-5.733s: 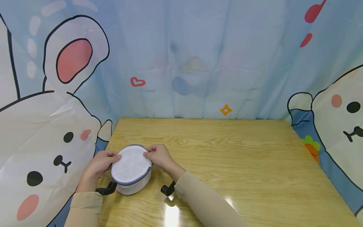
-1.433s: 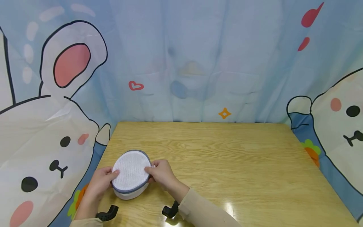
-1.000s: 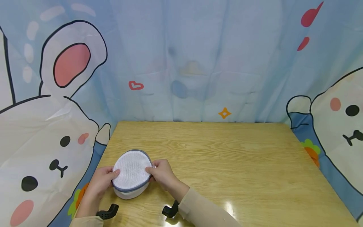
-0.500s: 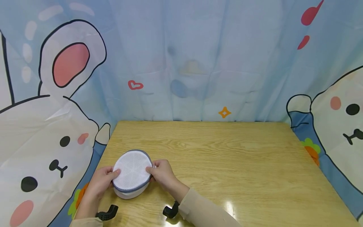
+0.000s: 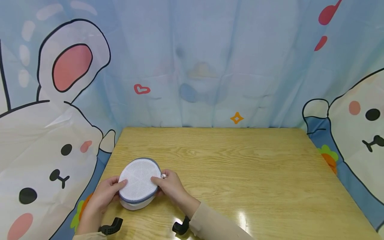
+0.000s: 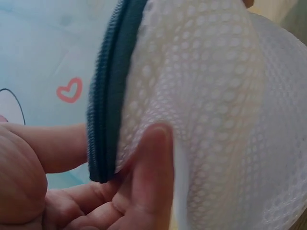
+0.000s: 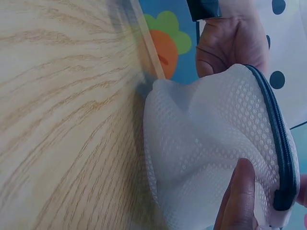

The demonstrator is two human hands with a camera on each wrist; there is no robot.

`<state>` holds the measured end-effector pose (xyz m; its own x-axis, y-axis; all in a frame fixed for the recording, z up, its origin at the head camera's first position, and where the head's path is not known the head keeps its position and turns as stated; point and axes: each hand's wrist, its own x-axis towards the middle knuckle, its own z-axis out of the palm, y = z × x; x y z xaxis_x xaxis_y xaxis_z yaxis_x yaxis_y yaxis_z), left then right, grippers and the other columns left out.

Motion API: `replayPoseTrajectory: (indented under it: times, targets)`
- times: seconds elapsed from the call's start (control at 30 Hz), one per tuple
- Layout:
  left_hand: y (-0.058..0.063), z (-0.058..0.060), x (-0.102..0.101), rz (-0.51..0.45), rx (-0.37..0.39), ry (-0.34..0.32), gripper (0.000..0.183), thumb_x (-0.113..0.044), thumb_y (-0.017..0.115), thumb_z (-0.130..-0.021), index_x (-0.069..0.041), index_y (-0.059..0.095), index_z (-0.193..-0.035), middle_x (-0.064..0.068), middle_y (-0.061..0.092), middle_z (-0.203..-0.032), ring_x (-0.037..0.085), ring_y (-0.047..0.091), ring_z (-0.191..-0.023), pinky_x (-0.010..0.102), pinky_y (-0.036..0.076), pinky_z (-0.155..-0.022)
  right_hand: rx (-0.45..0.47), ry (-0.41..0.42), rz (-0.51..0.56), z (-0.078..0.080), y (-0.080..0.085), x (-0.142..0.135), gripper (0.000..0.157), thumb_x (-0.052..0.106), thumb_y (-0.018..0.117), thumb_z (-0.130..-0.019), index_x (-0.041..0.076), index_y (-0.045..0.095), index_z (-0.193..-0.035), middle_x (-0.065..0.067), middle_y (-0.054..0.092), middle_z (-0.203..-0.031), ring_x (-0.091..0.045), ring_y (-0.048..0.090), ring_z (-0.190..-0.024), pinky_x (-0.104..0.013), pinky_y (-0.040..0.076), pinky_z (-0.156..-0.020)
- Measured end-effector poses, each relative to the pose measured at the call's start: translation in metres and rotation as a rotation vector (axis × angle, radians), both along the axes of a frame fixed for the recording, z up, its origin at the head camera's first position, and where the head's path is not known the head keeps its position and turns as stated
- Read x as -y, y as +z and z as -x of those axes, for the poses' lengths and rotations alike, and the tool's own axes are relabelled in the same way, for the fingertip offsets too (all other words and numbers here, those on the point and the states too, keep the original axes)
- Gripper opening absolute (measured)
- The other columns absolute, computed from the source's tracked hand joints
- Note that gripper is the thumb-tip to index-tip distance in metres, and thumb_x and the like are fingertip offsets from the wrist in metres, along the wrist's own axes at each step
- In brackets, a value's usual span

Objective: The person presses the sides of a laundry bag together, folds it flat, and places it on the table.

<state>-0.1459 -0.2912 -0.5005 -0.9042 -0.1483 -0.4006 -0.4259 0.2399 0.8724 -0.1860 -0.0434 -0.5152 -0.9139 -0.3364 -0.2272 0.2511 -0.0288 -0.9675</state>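
A round white mesh laundry bag (image 5: 139, 180) with a blue-grey zipper (image 6: 110, 96) around its top stands upright near the table's left side. My left hand (image 5: 105, 193) grips its left rim, thumb on the mesh top. On the opposite rim, my right hand (image 5: 173, 186) pinches the bag, its thumb also on top. A small pale tab (image 5: 163, 176) sticks out by the right fingers. In the right wrist view the mesh side wall (image 7: 192, 139) is dented and one zipper end shows near the fingers. The inside of the bag is hidden.
The wooden table (image 5: 234, 173) stretches away to the right and back. Behind it hangs a blue cartoon curtain (image 5: 168, 50). Black wrist cameras (image 5: 181, 227) hang beneath both wrists, close to the tabletop.
Since the oldest frame the bag has turned, so its rim tab moved from lower right to the right side. Lately the right thumb has slid slightly left on the top.
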Motion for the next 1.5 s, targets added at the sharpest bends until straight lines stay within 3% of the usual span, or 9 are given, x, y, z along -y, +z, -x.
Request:
replayPoseTrajectory:
  times: [0.13,0.37,0.77,1.0,1.17,1.23,1.33,1.43,1.5]
  targets:
    - [0.0,-0.003,0.003,-0.065,-0.01,-0.026,0.06,-0.025,0.069,-0.107,0.014,0.051,-0.149,0.001,0.078,-0.095,0.011,0.073,-0.081,0.027,0.063,-0.071,0.029,0.028,0.031,-0.003,0.001,0.001,0.028,0.017,0.076,-0.096,-0.004,0.066,-0.111,-0.011,0.077,-0.08,-0.014,0.074,-0.063,-0.039,0.066,-0.063]
    - [-0.001,-0.004,0.002,-0.071,-0.016,-0.016,0.049,-0.017,0.068,-0.106,0.016,0.057,-0.141,0.0,0.075,-0.084,0.01,0.068,-0.07,0.024,0.059,-0.063,0.037,0.051,0.062,-0.005,0.0,0.002,0.027,0.013,0.072,-0.099,-0.008,0.07,-0.115,-0.014,0.079,-0.086,-0.016,0.077,-0.071,-0.037,0.067,-0.067]
    - [-0.006,-0.004,0.0,-0.078,-0.016,0.001,0.041,-0.007,0.069,-0.105,0.018,0.06,-0.135,0.0,0.073,-0.079,0.01,0.064,-0.065,0.022,0.056,-0.059,0.022,0.024,0.06,-0.005,-0.007,0.004,0.019,0.004,0.071,-0.097,-0.011,0.073,-0.109,-0.012,0.078,-0.081,-0.011,0.072,-0.063,-0.031,0.065,-0.06]
    - [-0.003,-0.005,0.001,-0.084,-0.016,-0.009,0.042,-0.009,0.07,-0.104,0.017,0.06,-0.135,0.001,0.074,-0.081,0.01,0.064,-0.066,0.022,0.056,-0.06,0.007,0.015,0.038,-0.007,-0.007,0.005,0.02,0.006,0.071,-0.098,-0.01,0.074,-0.11,-0.013,0.079,-0.082,-0.012,0.073,-0.064,-0.036,0.066,-0.063]
    - [-0.001,-0.005,0.0,-0.072,0.002,-0.026,0.052,-0.017,0.071,-0.105,0.016,0.055,-0.142,0.001,0.076,-0.089,0.013,0.07,-0.075,0.026,0.061,-0.067,-0.024,0.001,-0.01,-0.009,-0.005,0.005,0.028,0.016,0.072,-0.1,-0.007,0.071,-0.114,-0.011,0.078,-0.081,-0.014,0.072,-0.063,-0.043,0.067,-0.066]
    - [0.001,-0.005,0.0,-0.032,0.002,-0.029,0.056,-0.023,0.069,-0.107,0.015,0.052,-0.145,0.001,0.075,-0.092,0.013,0.07,-0.077,0.029,0.061,-0.069,-0.048,-0.014,-0.028,-0.01,-0.005,0.005,0.035,0.021,0.071,-0.101,-0.008,0.066,-0.12,-0.01,0.076,-0.081,-0.014,0.071,-0.062,-0.044,0.066,-0.065]
    - [0.006,-0.005,-0.002,0.127,-0.031,-0.039,0.064,-0.033,0.067,-0.108,0.01,0.046,-0.15,0.013,0.072,-0.107,0.021,0.07,-0.087,0.033,0.062,-0.073,-0.081,-0.053,-0.083,-0.009,-0.004,0.005,0.049,0.028,0.069,-0.101,-0.006,0.057,-0.135,-0.01,0.071,-0.089,-0.017,0.069,-0.064,-0.042,0.065,-0.065]
    - [0.015,-0.007,-0.006,0.345,-0.096,-0.06,0.075,-0.044,0.065,-0.107,0.004,0.039,-0.158,0.026,0.062,-0.137,0.037,0.068,-0.115,0.047,0.063,-0.092,-0.127,-0.096,-0.189,-0.007,-0.002,0.004,0.061,0.033,0.066,-0.103,-0.002,0.05,-0.149,-0.012,0.069,-0.104,-0.019,0.07,-0.08,-0.038,0.063,-0.073]
    - [0.02,-0.01,-0.01,0.485,-0.158,-0.084,0.08,-0.049,0.065,-0.106,0.0,0.035,-0.163,0.03,0.051,-0.155,0.047,0.056,-0.137,0.06,0.056,-0.107,-0.168,-0.118,-0.269,-0.006,0.0,0.004,0.066,0.038,0.064,-0.103,0.002,0.047,-0.155,-0.015,0.068,-0.12,-0.025,0.071,-0.099,-0.043,0.062,-0.086]
